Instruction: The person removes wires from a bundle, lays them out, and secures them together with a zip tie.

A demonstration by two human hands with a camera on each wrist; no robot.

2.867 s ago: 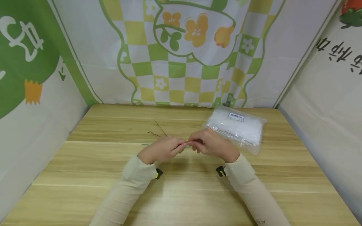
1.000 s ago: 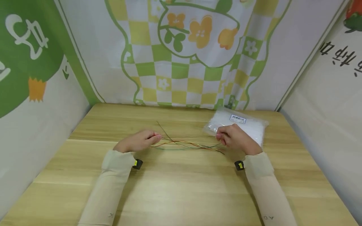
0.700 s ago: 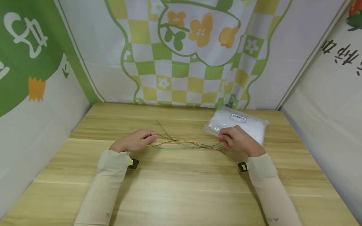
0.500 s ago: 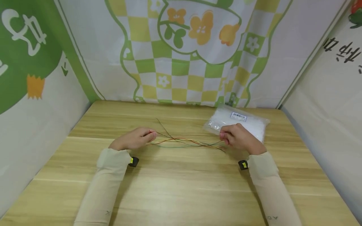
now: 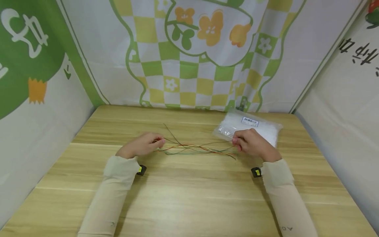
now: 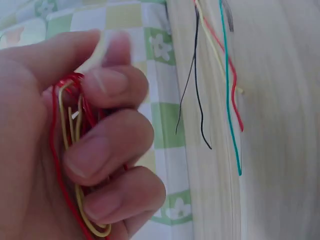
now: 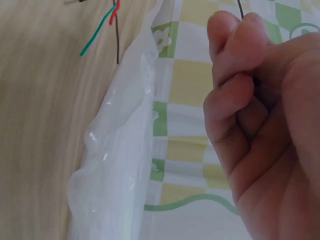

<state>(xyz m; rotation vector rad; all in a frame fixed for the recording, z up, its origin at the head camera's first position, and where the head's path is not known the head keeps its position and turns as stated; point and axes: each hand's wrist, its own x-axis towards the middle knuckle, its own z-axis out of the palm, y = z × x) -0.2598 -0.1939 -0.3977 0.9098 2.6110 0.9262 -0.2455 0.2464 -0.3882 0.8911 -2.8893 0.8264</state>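
My left hand (image 5: 142,144) is at the left of a loose bundle of thin coloured wires (image 5: 192,146) near the middle of the table. In the left wrist view, its curled fingers hold bunched red wire (image 6: 54,145) and yellow wire (image 6: 80,196) against the palm. At the bundle's other end, my right hand (image 5: 254,144) pinches a thin dark wire (image 7: 241,8) between thumb and forefinger, its other fingers folded in. Black (image 6: 199,100) and teal (image 6: 227,75) wires show farther off in the left wrist view, their ends loose.
A clear plastic bag (image 5: 237,123) with white contents and a barcode label lies at the back right, just behind my right hand. The wooden table (image 5: 189,197) meets a patterned cloth (image 5: 204,89) at the back, with printed walls left and right.
My hands were together over the table's middle; they have moved apart, with wires showing between them. In the last half second my right hand has shifted slightly right.
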